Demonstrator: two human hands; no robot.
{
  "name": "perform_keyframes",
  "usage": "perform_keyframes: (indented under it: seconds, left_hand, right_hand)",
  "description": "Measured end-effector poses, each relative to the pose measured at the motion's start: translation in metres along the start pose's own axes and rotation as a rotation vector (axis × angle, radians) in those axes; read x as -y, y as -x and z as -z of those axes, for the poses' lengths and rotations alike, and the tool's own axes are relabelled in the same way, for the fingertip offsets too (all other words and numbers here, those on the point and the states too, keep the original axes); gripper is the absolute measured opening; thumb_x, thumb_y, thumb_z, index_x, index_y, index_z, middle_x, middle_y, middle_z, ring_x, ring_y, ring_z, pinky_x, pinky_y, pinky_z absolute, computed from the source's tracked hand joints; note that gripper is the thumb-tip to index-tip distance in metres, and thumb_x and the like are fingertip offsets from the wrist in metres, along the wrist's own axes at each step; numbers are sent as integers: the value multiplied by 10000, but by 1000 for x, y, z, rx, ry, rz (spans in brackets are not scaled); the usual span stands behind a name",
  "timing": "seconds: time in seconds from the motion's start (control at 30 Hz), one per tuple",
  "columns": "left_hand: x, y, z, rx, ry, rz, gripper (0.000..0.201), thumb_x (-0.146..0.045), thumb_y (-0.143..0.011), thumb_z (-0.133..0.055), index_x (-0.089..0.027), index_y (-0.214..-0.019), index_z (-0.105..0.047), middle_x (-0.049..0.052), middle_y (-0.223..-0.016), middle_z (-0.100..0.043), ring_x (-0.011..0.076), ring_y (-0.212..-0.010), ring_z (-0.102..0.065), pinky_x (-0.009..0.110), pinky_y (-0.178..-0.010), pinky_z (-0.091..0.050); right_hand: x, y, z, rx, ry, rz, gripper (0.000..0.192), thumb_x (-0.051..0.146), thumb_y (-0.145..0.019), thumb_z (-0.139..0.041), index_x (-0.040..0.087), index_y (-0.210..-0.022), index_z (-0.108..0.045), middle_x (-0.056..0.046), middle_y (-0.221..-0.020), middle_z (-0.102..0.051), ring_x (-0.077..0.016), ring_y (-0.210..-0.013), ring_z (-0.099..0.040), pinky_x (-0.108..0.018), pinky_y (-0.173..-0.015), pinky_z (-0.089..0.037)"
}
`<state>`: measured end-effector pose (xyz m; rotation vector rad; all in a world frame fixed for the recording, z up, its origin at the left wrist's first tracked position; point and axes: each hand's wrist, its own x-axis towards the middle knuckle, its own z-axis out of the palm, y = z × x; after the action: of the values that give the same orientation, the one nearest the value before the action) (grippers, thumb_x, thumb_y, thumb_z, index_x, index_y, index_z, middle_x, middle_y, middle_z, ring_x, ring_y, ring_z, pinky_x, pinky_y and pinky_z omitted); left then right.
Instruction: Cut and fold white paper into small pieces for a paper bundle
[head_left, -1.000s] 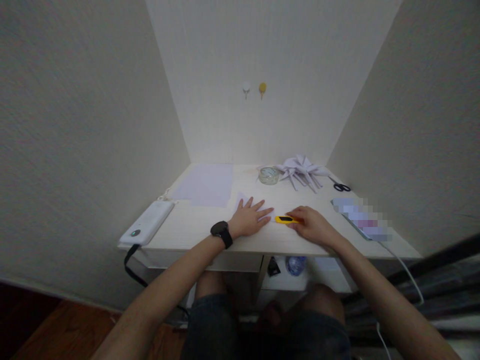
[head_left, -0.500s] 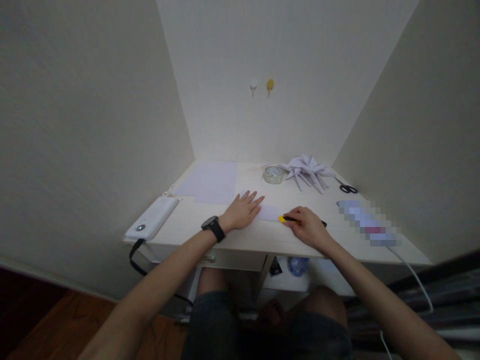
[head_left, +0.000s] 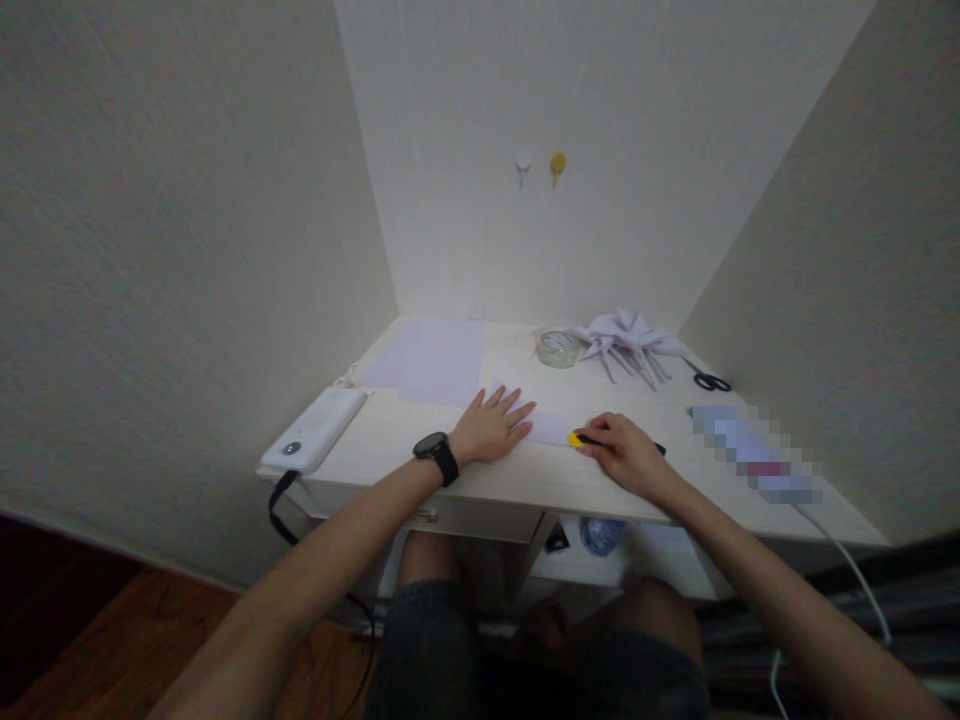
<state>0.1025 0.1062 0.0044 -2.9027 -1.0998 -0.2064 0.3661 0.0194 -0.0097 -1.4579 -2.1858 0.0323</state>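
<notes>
My left hand (head_left: 492, 426) lies flat with fingers spread, pressing a folded piece of white paper (head_left: 550, 428) onto the white desk. A dark watch sits on that wrist. In my right hand (head_left: 621, 450) is a yellow and black utility knife (head_left: 576, 440), gripped between thumb and fingers. Its yellow end is at the right end of the paper, near the desk's front. Whether a blade is out cannot be made out. Part of the paper is hidden under my left hand.
White sheets (head_left: 441, 360) lie at the back left, a white device (head_left: 319, 428) at the left edge. Clear tape (head_left: 557, 348), a folded-paper model (head_left: 628, 342) and scissors (head_left: 711, 382) are along the back right. A blurred-out object (head_left: 750, 455) with a cable lies at right.
The camera view has shifted a little, so everything on the desk appears slightly further right. My hands, the knife and the paper stay nearly the same relative to each other.
</notes>
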Motion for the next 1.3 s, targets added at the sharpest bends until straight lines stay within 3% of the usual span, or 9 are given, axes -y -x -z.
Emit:
perform_keyframes:
  seconds: [0.27, 0.9, 1.07, 1.3]
  left_hand:
    - [-1, 1, 1, 4, 9, -11, 576, -503, -1020, -172, -280, -1531, -317, 98, -1610, -261, 349, -1478, -223, 598, -1166, -166]
    - [-1, 0, 0, 8, 12, -18, 573, -500, -1019, -185, -278, -1532, -311, 99, -1611, -259, 345, -1481, -216, 613, -1162, -158]
    - [0, 0, -1, 3, 8, -24, 569, -498, -1019, -195, -277, -1529, -318, 100, -1611, -257, 347, -1480, -220, 615, -1159, -163]
    - [1, 2, 2, -23, 38, -19, 575, -514, -1015, -241, -263, -1525, -326, 113, -1604, -275, 338, -1476, -237, 588, -1161, -189]
  right_hand:
    - [-18, -8, -5, -26, -35, 94, 251, 251, -886, -602, 196, -1076, -756, -112, -943, -653, -247, -875, -595, -388, -779, -494]
    - [-25, -11, 1, 6, -75, 159, 238, 258, -882, -609, 227, -1056, -770, -107, -958, -662, -248, -895, -595, -404, -802, -509]
    - [-28, -5, 10, 51, -110, 169, 246, 263, -888, -601, 252, -1068, -769, -101, -974, -668, -242, -918, -613, -399, -826, -521]
    - [-31, 9, 13, -9, -70, 117, 256, 284, -903, -584, 247, -1091, -754, -105, -1005, -674, -247, -939, -625, -401, -830, -525]
